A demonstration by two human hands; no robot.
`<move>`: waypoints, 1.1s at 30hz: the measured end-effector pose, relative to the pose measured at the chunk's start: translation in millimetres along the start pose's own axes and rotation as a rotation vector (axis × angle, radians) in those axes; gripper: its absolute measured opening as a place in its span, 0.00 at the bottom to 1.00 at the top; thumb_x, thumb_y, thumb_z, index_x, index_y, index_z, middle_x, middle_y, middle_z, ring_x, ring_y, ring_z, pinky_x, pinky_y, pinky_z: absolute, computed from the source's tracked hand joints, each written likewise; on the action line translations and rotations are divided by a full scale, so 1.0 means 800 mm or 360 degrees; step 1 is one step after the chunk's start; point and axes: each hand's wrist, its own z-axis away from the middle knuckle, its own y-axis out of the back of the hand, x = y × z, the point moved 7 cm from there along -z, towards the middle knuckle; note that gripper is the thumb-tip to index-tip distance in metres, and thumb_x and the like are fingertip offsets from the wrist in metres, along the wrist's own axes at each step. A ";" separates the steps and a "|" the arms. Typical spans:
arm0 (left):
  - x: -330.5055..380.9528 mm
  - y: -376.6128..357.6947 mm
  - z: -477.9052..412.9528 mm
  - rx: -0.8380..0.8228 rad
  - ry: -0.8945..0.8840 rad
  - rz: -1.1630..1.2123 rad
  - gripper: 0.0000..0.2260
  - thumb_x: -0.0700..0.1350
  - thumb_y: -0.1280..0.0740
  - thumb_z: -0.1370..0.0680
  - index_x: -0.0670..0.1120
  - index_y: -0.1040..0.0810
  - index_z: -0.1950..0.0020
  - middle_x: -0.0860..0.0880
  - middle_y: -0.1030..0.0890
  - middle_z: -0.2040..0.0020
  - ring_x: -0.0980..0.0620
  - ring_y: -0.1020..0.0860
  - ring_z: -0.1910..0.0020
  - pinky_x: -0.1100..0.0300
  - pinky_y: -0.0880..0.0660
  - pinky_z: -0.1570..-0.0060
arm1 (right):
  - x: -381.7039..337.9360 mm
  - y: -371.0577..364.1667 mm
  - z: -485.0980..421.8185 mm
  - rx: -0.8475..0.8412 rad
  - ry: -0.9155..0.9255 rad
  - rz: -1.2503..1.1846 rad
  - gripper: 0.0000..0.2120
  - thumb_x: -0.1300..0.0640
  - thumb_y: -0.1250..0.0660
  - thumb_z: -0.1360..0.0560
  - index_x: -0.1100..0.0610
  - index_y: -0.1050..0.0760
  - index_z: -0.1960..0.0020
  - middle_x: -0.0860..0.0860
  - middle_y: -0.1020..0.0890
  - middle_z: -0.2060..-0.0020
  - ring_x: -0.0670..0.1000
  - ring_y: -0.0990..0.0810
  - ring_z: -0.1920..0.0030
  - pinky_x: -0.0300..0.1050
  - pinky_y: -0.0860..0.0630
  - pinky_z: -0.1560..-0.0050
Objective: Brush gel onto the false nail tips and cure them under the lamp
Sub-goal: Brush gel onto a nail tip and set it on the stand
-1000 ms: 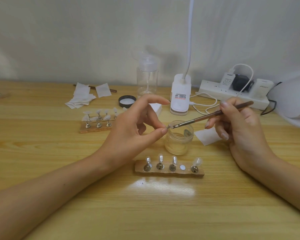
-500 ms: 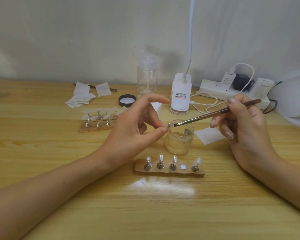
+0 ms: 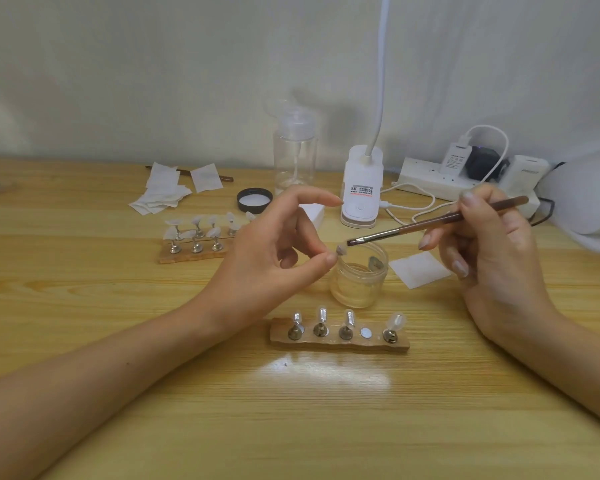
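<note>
My left hand (image 3: 274, 251) pinches a small false nail tip (image 3: 341, 250) on its stand between thumb and fingers, above the open gel jar (image 3: 359, 278). My right hand (image 3: 482, 244) grips a brown brush (image 3: 430, 225) whose bristle end sits just beside the tip. In front of the jar a wooden holder (image 3: 340, 341) carries several nail tips on metal stands, with one bare magnet spot. A second holder (image 3: 194, 252) with several tips lies behind my left hand. The white curing lamp (image 3: 589, 202) shows at the right edge.
A clip desk lamp (image 3: 361, 188), a clear pump bottle (image 3: 294, 150), a black jar lid (image 3: 254, 199), white wipes (image 3: 163, 197), another wipe (image 3: 418, 270) and a power strip (image 3: 465, 178) with cables crowd the back of the wooden table (image 3: 291, 410).
My right hand has drawn the brush slightly up and to the right, so the bristles slid back along the nail tip. My left hand has kept the tip nearly still.
</note>
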 end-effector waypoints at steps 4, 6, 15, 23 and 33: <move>0.000 0.000 0.000 -0.0022 0.0063 0.0095 0.21 0.41 0.28 0.25 0.52 0.26 0.34 0.52 0.20 0.62 0.49 0.18 0.58 0.35 0.28 0.64 | 0.002 -0.005 0.001 -0.0060 -0.0002 0.0073 0.12 0.53 0.40 0.19 0.50 0.31 0.62 0.55 0.17 0.69 0.46 0.36 0.79 0.34 0.37 0.76; 0.001 0.000 0.001 -0.0033 0.0086 0.0122 0.21 0.42 0.27 0.26 0.52 0.26 0.34 0.51 0.20 0.62 0.44 0.18 0.57 0.31 0.27 0.61 | 0.005 -0.001 0.000 -0.0035 -0.0019 0.0119 0.13 0.55 0.41 0.18 0.52 0.33 0.61 0.55 0.17 0.70 0.46 0.36 0.79 0.33 0.36 0.76; 0.005 -0.001 0.001 -0.0034 0.0166 0.0190 0.24 0.45 0.25 0.30 0.51 0.25 0.35 0.50 0.20 0.63 0.40 0.18 0.56 0.33 0.25 0.50 | 0.002 -0.004 0.001 -0.0067 -0.0028 0.0024 0.13 0.51 0.38 0.20 0.48 0.30 0.64 0.55 0.16 0.67 0.47 0.33 0.79 0.34 0.35 0.76; 0.004 0.001 0.001 -0.0018 0.0158 0.0169 0.23 0.45 0.24 0.30 0.51 0.24 0.36 0.51 0.19 0.63 0.43 0.16 0.57 0.40 0.22 0.48 | 0.002 0.003 0.001 0.0036 -0.0027 0.0042 0.13 0.54 0.40 0.18 0.49 0.30 0.62 0.54 0.17 0.70 0.47 0.34 0.79 0.35 0.38 0.76; 0.004 0.001 0.001 -0.0016 0.0154 0.0165 0.24 0.46 0.24 0.30 0.50 0.24 0.36 0.49 0.19 0.63 0.41 0.17 0.57 0.36 0.23 0.48 | 0.004 0.005 0.001 0.0038 -0.0052 0.0117 0.14 0.56 0.41 0.17 0.51 0.31 0.62 0.55 0.18 0.71 0.46 0.36 0.80 0.34 0.38 0.76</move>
